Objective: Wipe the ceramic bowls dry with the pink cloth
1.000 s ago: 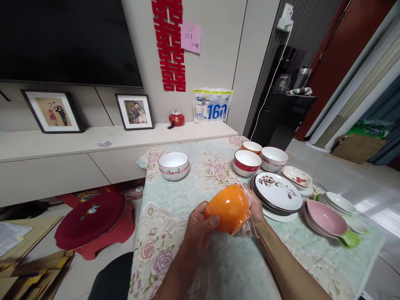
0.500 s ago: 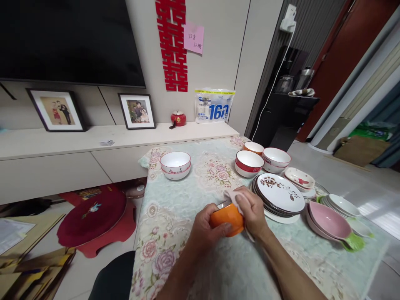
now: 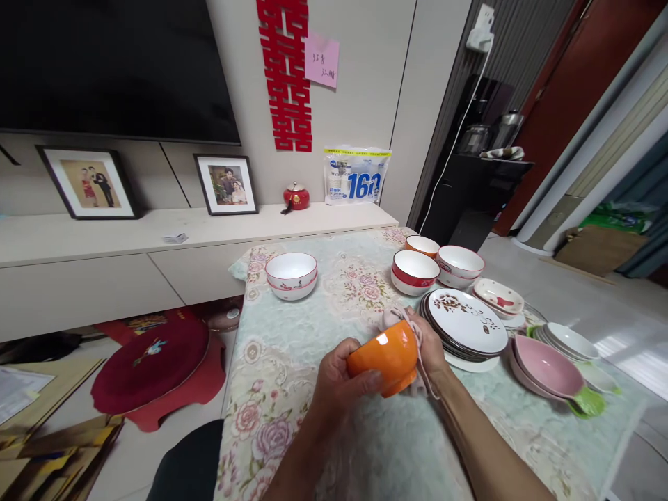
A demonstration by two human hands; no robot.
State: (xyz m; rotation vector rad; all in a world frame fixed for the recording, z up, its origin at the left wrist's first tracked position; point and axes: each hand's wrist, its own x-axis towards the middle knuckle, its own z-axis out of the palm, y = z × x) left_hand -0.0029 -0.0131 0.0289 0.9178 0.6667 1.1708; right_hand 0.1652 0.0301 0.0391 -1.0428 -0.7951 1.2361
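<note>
An orange bowl [image 3: 385, 356] is held tilted above the table, its outer side toward me and its inside hidden. My left hand [image 3: 339, 379] grips its left side, thumb along the outside. On the far right side, my right hand [image 3: 428, 348] is closed on a pale pinkish cloth [image 3: 417, 386] pressed to the bowl; most of its fingers are behind the bowl and cloth. Just right of that hand stands a stack of plates [image 3: 467, 321] with a brown flower pattern on top.
Two stacked white bowls [image 3: 291, 277] stand at the table's far left. More bowls [image 3: 416, 270] cluster at the far right. Pink leaf-shaped dishes [image 3: 547, 367], white small dishes [image 3: 573, 341] and oval dishes [image 3: 498, 298] lie along the right. A red stool [image 3: 154, 362] is left of the table.
The orange bowl has tipped so its opening no longer shows. My right hand and the cloth have shifted from the rim to behind the bowl's right side.
</note>
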